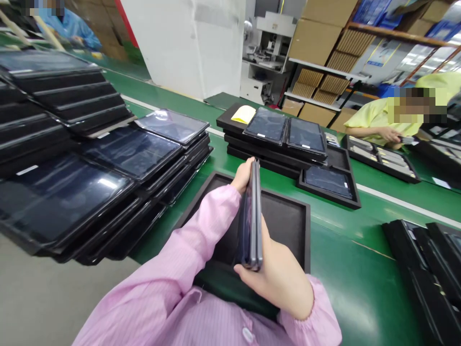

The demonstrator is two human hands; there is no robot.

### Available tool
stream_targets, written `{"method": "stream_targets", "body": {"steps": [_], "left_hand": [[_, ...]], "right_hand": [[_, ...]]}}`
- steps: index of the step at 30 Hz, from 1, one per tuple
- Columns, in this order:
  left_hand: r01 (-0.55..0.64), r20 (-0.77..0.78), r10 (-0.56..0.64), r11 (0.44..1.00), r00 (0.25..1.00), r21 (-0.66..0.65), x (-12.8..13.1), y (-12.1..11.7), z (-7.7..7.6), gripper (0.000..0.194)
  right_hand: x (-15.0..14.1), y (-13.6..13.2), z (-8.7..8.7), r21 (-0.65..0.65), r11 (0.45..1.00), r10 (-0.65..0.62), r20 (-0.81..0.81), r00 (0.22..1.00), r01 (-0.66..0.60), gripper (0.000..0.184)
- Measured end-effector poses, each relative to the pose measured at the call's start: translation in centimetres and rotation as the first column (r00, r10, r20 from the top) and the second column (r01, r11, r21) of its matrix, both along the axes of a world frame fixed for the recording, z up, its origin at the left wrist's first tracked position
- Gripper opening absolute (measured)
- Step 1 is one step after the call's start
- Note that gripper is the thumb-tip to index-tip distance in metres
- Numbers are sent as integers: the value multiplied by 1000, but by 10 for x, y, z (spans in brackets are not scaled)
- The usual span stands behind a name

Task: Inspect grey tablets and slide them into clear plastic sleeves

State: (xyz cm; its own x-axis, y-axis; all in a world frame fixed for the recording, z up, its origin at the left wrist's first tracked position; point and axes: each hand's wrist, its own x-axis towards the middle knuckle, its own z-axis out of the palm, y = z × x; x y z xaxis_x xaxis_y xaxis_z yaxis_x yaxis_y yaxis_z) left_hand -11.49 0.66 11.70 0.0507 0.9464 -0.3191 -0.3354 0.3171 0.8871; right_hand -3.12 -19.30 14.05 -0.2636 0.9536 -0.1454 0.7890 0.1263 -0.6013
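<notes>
I hold a thin dark tablet [253, 216] edge-on, upright, between both hands over an empty black tray [288, 216] on the green belt. My left hand [244, 176] grips its far end, fingers curled over the top edge. My right hand [277, 276] clasps the near end from the right, thumb pressed under the bottom corner. Both arms wear pink sleeves.
Slanted stacks of black trays with dark tablets [90, 158] fill the left. Further trays with tablets [284, 134] lie across the belt, one single tray [329, 185] beside them, more trays [428, 269] at right. A person in yellow [385, 122] works at far right; cardboard boxes [324, 38] fill shelves behind.
</notes>
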Motion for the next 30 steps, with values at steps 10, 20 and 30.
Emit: {"method": "stream_targets", "body": {"steps": [10, 20, 30], "left_hand": [[63, -101, -35, 958, 994, 281, 4, 21, 8, 60], [33, -117, -1, 963, 993, 268, 9, 35, -6, 57], [18, -117, 8, 975, 993, 222, 9, 48, -23, 52]], "right_hand": [[15, 28, -2, -248, 959, 163, 78, 984, -139, 96], [42, 42, -7, -226, 938, 233, -153, 960, -264, 93], [47, 52, -16, -239, 929, 227, -229, 946, -281, 94]]}}
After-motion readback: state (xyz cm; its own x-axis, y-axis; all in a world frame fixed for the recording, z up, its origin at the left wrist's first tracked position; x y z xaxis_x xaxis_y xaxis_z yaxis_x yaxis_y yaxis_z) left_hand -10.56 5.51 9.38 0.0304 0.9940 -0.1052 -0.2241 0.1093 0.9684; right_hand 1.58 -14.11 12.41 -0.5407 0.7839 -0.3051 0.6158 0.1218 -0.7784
